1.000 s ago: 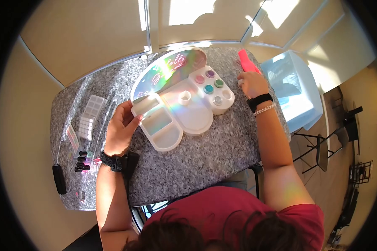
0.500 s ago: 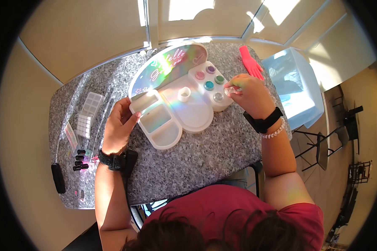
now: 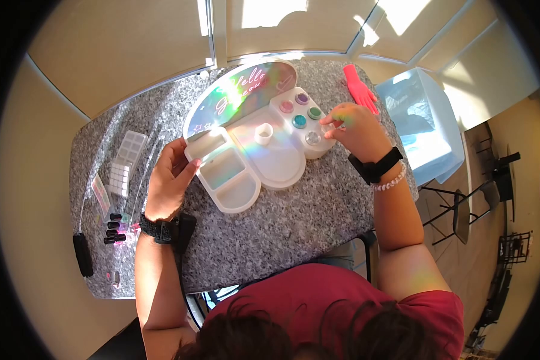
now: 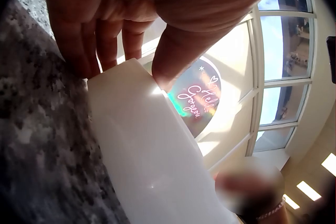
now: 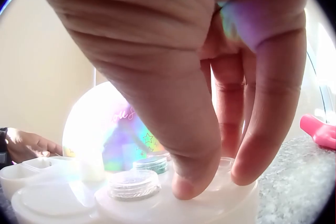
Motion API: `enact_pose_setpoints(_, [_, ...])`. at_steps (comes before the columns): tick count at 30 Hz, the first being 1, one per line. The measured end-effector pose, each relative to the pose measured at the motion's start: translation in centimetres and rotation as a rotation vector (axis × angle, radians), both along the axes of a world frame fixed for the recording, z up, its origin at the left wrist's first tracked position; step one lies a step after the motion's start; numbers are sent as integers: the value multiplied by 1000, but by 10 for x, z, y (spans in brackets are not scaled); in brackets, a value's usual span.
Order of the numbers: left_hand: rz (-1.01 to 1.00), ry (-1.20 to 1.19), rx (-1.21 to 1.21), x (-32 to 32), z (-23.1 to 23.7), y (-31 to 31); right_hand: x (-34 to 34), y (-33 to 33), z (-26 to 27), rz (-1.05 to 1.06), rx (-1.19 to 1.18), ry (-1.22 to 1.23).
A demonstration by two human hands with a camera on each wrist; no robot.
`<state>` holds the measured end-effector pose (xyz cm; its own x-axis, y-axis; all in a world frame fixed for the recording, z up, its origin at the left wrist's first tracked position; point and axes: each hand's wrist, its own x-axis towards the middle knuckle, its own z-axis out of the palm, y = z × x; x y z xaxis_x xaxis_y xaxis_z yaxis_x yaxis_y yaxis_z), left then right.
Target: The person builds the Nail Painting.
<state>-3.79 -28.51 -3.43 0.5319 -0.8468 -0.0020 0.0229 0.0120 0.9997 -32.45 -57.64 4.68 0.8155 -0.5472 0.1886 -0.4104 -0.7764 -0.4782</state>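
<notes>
A white molded vanity tray with compartments lies on the granite table, a round iridescent panel lettered "Hello Gorgeous" standing at its back. My left hand grips the tray's left edge, thumb on the rim and fingers along the outer side. At the tray's right section, my right hand pinches a small clear jar between thumb and index finger, down at the round recess there. Beside it sit another clear jar, a teal jar, a green jar, a purple jar and a pink jar.
A pink hand-shaped piece lies at the table's back right, near a translucent blue bin. On the left are clear compartment boxes, black-capped polish bottles and a black case.
My right hand has come from beside the pink hand-shaped piece to the tray's right section, bringing the clear jar to the recess. The left hand keeps its grip on the tray.
</notes>
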Motion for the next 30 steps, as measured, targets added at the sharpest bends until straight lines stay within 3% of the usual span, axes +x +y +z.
enact_pose_setpoints(7, [75,-89,34,-6,13,3,-7,10,9,-2,40,18])
enact_pose_setpoints(13, [147,-159,24,-7,16,4,-12,35,17,128,116,49])
enact_pose_setpoints(15, [160,-160,47,-8,17,3,-6,37,17,103,230,-19])
enact_pose_setpoints(17, [158,-161,6,-6,12,2,3,31,18,-59,422,-330])
enact_pose_setpoints(18, [162,-170,8,-6,11,0,7,15,12,-135,585,-368])
enact_pose_setpoints(19, [158,-199,-3,-6,10,-1,14,4,3,-131,590,-376])
enact_pose_setpoints(21, [160,-242,-7,-6,10,-4,31,-10,-17,-213,896,-789])
enact_pose_setpoints(25, [111,-241,-24,-5,9,-4,45,-22,-42,-140,1088,-786])
enact_pose_setpoints(27, [59,-174,-55,-1,6,-3,46,-16,-42,148,1229,-765])
enact_pose_setpoints(30, [53,-66,-118,-4,14,0,42,-28,-52,259,1298,-671])
